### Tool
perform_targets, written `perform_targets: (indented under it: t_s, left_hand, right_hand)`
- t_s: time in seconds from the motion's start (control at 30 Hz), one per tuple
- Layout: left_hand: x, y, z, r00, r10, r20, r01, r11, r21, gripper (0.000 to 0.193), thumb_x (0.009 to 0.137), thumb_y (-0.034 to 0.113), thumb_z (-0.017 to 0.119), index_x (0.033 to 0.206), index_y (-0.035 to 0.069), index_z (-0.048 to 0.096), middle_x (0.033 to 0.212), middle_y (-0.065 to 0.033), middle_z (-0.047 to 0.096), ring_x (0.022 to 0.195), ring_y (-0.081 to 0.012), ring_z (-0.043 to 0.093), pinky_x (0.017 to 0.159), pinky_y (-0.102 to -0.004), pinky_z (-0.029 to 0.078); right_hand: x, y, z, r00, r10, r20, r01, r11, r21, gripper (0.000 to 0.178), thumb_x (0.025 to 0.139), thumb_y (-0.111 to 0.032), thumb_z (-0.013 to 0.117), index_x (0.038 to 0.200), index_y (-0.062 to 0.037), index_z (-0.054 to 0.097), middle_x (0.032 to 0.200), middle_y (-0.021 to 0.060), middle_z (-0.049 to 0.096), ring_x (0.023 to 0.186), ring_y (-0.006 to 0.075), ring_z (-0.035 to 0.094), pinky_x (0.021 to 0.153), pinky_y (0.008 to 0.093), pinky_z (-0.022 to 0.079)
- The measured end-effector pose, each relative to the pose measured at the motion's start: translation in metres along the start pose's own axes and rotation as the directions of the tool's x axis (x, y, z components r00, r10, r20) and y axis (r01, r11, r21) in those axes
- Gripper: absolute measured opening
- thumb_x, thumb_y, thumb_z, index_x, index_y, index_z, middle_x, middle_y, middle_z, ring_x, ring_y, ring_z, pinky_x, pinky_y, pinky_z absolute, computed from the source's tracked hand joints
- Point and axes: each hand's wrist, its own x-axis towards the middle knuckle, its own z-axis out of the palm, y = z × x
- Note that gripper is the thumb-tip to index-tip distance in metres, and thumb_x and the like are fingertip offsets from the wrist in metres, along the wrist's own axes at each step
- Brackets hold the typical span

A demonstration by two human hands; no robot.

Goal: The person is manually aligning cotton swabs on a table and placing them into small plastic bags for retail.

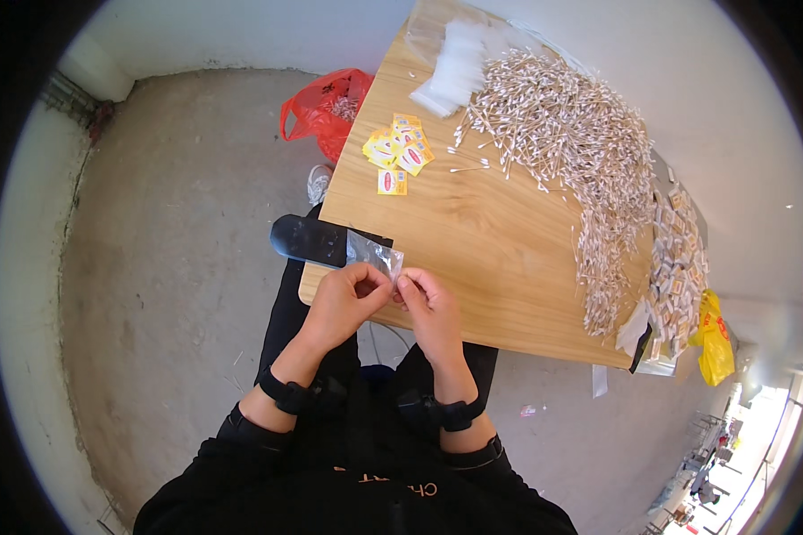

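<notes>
A small clear plastic bag (375,253) lies at the table's near left edge, partly over a black flat object with a rounded end (305,239). My left hand (348,301) is closed in a pinch at the bag's near edge. Close beside it, my right hand (430,308) pinches the bag's near right corner between thumb and forefinger. The fingertips nearly meet, and they hide what is between them. Farther off lie several small yellow-and-white cards (401,147), one apart from the overlapping cluster.
Loose cotton swabs (562,125) form a big heap along the far and right side of the wooden table (473,232). Clear bags (459,62) are stacked at the far end. Small packed bundles (678,259) and a yellow bag (716,339) sit right; a red bag (317,107) stands left.
</notes>
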Motion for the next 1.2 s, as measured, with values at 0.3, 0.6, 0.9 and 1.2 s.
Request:
perform_targets:
  t_s: [0.3,0.6,0.9,1.2]
  left_hand:
    - [0.000,-0.003,-0.007,0.997,-0.069,0.023,0.070,0.997,-0.037,0.012,0.085,0.009,0.066,0.085,-0.002,0.061,0.078,-0.0019,0.065,0.070,-0.0046,0.059,0.063,-0.0196,0.047]
    - [0.000,0.002,0.001,0.992,0.073,-0.099,-0.053,0.981,0.185,0.017,0.082,0.013,0.071,0.080,0.002,0.059,0.070,-0.0039,0.061,0.063,-0.0109,0.060,0.061,-0.0238,0.048]
    - [-0.009,0.033,-0.002,0.912,0.386,0.137,-0.375,0.654,0.657,0.077,0.061,0.012,0.083,0.129,0.005,0.047,0.133,-0.0173,0.044,0.123,-0.0338,0.044,0.101,-0.0434,0.040]
    - [-0.008,0.022,-0.019,0.887,0.350,0.301,-0.460,0.623,0.632,0.077,0.061,0.014,0.084,0.130,0.006,0.049,0.123,-0.0124,0.057,0.121,-0.0334,0.050,0.106,-0.0442,0.037]
  right_hand:
    - [0.001,0.007,0.011,0.996,-0.050,-0.070,0.055,0.996,0.074,0.013,0.094,-0.009,0.059,0.103,-0.0005,0.061,0.092,0.0049,0.064,0.083,0.0103,0.061,0.075,0.0238,0.049]
    - [0.000,0.003,0.017,0.996,-0.028,-0.089,0.041,0.988,0.148,0.016,0.093,-0.012,0.061,0.103,0.0004,0.062,0.091,0.0049,0.064,0.079,0.0099,0.060,0.073,0.0228,0.048]
    - [0.005,0.001,0.002,0.993,0.108,-0.048,-0.098,0.980,0.173,0.012,0.093,-0.010,0.057,0.096,0.0001,0.063,0.076,0.0023,0.060,0.069,0.0082,0.057,0.064,0.0230,0.047]
    - [0.002,-0.005,0.004,0.960,0.204,0.189,-0.219,0.974,0.063,0.011,0.093,-0.010,0.056,0.096,-0.0011,0.062,0.077,-0.0004,0.057,0.070,0.0063,0.053,0.062,0.0219,0.046]
